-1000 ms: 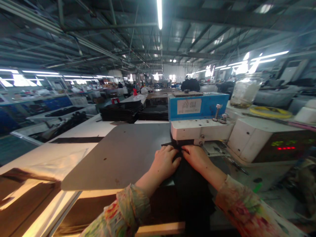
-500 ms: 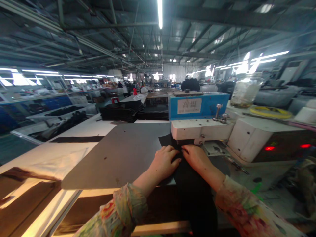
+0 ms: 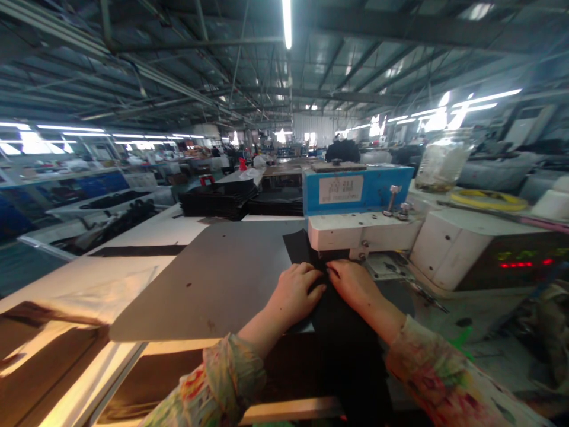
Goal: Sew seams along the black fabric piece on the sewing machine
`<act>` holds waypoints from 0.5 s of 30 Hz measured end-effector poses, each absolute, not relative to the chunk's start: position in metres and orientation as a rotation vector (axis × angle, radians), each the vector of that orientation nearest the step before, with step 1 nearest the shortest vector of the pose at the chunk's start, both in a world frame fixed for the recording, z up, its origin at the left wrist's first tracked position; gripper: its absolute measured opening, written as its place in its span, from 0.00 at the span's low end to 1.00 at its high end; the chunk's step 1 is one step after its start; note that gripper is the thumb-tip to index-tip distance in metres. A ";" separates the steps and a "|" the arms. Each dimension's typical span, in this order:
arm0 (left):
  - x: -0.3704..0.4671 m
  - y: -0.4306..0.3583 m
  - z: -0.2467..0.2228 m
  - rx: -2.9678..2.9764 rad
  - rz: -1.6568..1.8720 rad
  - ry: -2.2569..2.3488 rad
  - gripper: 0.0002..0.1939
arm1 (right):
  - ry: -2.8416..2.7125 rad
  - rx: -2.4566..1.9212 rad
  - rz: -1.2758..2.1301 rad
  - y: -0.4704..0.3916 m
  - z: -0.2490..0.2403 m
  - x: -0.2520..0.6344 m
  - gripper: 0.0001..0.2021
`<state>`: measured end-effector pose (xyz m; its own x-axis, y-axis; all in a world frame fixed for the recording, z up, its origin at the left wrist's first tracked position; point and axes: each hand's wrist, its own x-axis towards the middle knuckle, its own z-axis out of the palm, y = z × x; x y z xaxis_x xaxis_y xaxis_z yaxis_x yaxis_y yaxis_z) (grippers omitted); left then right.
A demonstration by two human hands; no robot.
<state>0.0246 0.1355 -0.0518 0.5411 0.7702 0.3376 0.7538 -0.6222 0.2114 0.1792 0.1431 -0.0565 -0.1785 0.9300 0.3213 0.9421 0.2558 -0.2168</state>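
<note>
A long strip of black material runs from under the machine head toward me and hangs over the near edge. My left hand lies along its left side with fingers bent and closed on it. On the other side, my right hand pinches the strip's right part close below the machine head. Both hands are almost touching at the fingertips. The strip's far end sticks out past the left side of the head, over the grey metal plate. Under the head, the working point is hidden.
Stacks of black pieces stand behind the plate. A blue box-shaped part with a label rises behind the head. To the right are a control box with red lights, a clear jar and a yellow ring.
The strip's far end has slid slightly farther out, away from me, beyond the machine head. My hands stay in nearly the same place. The red display looks different.
</note>
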 end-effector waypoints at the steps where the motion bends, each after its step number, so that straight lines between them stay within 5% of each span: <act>1: 0.025 0.135 -0.052 2.723 0.631 1.346 0.14 | -2.148 -1.707 -0.044 0.143 -0.056 0.179 0.14; 15: 0.025 0.135 -0.051 2.734 0.628 1.338 0.13 | -2.169 -1.703 -0.073 0.144 -0.058 0.179 0.13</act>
<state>0.0247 0.1347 -0.0511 0.5476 0.7643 0.3406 0.7505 -0.6286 0.2038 0.1794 0.1437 -0.0578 -0.1928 0.9259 0.3250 0.9456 0.2638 -0.1905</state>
